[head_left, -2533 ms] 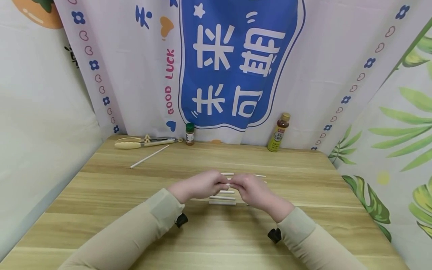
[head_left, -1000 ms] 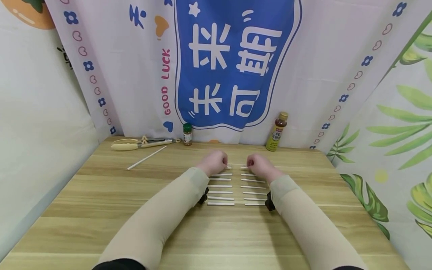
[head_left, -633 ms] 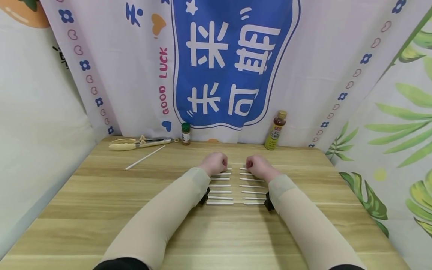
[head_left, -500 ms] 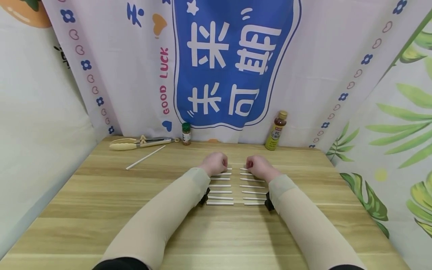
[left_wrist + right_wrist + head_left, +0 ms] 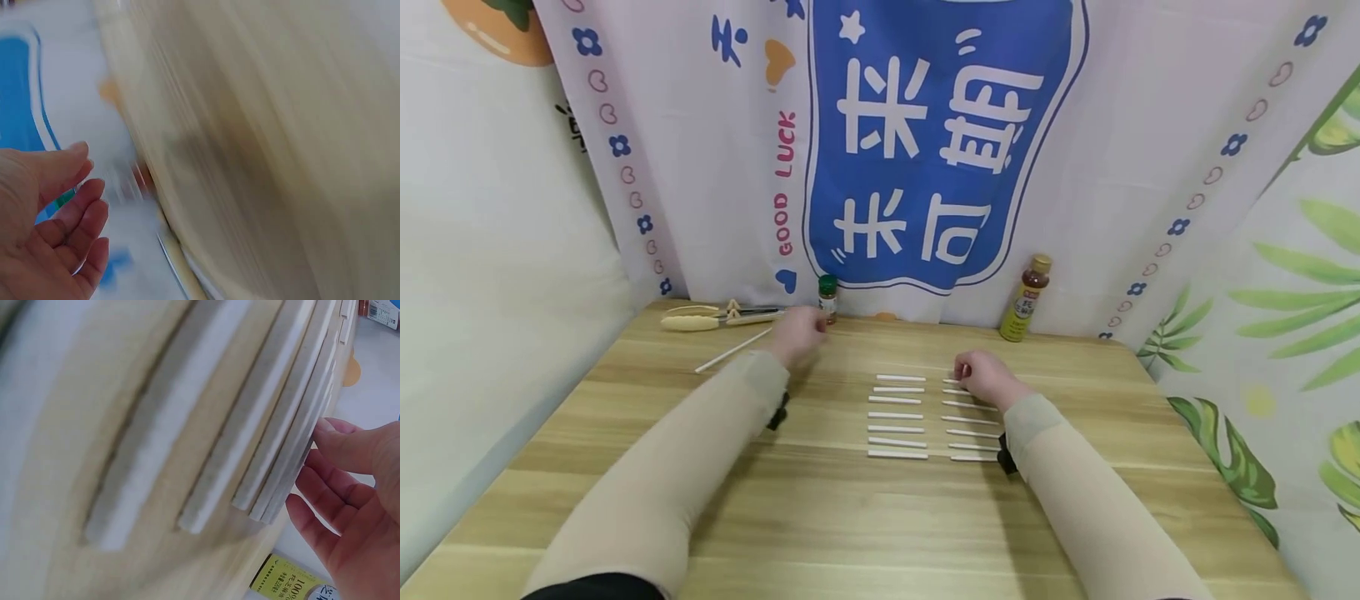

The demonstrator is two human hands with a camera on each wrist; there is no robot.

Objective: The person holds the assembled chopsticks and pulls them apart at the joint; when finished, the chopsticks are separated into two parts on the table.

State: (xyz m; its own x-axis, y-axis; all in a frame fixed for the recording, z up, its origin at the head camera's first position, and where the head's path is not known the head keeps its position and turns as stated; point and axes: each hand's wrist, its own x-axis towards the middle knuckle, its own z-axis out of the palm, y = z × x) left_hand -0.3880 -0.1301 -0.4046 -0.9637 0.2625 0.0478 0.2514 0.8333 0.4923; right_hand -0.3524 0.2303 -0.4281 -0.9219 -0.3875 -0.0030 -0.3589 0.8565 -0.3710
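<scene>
Short white sticks (image 5: pixel 897 430) lie in two side-by-side columns on the wooden table, several in each. My left hand (image 5: pixel 801 335) is raised over the back left of the table. Its fingers curl loosely with nothing between them, as the blurred left wrist view also shows, and it partly covers the green-capped jar (image 5: pixel 828 293). At the far end of the right column, my right hand (image 5: pixel 987 377) pinches the farthest stick (image 5: pixel 949 381) with thumb and fingertips, low at the table. In the right wrist view the fingers are partly hidden behind that stick.
A longer white stick (image 5: pixel 730 352) lies at the back left, partly behind the left hand. Behind it are cream-handled tongs (image 5: pixel 696 320). A yellow-labelled bottle (image 5: pixel 1024 302) stands at the back right by the hanging cloth (image 5: pixel 1075 208).
Both hands moved from over the sticks to the columns' far ends, apart, each at a piece. Then my left hand let its stick go and swung left; my right hand stayed.
</scene>
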